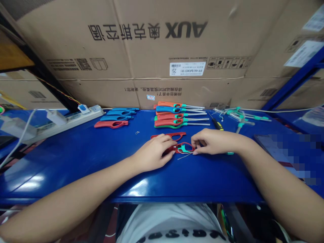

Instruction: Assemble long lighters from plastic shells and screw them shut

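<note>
My left hand is closed on the rear of a red lighter handle shell, which lies with its inner side up on the blue table. A green trigger piece and thin white wires sit inside this shell. My right hand pinches at the shell's front end, beside a thin wire that sticks out toward me; its fingertips partly hide what they grip. Just behind, a second red handle shell lies partly covered by my left hand.
Assembled lighters in several colours lie behind my hands, with blue and red handle shells to their left. Green-ended metal rods and a screwdriver are at right. A power strip and a large carton border the table.
</note>
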`<action>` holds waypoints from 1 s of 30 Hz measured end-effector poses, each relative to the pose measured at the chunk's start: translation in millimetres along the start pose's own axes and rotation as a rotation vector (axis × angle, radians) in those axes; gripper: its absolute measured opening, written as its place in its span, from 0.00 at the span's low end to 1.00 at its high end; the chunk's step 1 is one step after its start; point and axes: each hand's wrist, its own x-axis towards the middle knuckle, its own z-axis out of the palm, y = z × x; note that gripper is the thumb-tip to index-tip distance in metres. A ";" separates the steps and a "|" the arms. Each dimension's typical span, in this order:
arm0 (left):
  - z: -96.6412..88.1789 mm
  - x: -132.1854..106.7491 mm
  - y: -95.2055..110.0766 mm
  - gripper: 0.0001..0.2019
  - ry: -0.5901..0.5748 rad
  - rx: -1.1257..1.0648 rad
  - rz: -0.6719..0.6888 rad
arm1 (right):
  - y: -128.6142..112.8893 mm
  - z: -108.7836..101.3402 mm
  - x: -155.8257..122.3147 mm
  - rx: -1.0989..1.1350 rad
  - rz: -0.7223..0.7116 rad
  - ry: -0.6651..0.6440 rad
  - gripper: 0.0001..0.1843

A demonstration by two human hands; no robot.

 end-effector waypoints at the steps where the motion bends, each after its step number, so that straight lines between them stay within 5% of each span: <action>1: -0.3 0.0 0.1 0.16 -0.008 0.008 0.009 | 0.4 -0.3 0.0 0.001 0.005 -0.001 0.12; 15: -3.2 -0.7 1.9 0.18 -0.044 0.019 0.033 | 4.0 -3.2 -0.3 0.022 0.001 0.024 0.19; 19: 0.2 -2.9 3.5 0.20 -0.018 -0.035 0.019 | 10.9 -7.9 -1.4 -0.010 -0.049 0.247 0.17; 23: -1.5 -6.4 6.5 0.21 0.004 -0.086 0.001 | 30.2 -19.1 -10.0 -0.081 0.133 0.507 0.15; 26: -5.7 -6.8 5.9 0.19 0.017 -0.116 0.014 | 45.9 -26.8 -16.4 -0.122 0.223 0.575 0.16; 30: -5.5 -4.4 1.6 0.15 0.013 -0.154 0.051 | 48.4 -26.9 -15.2 0.030 0.149 0.525 0.09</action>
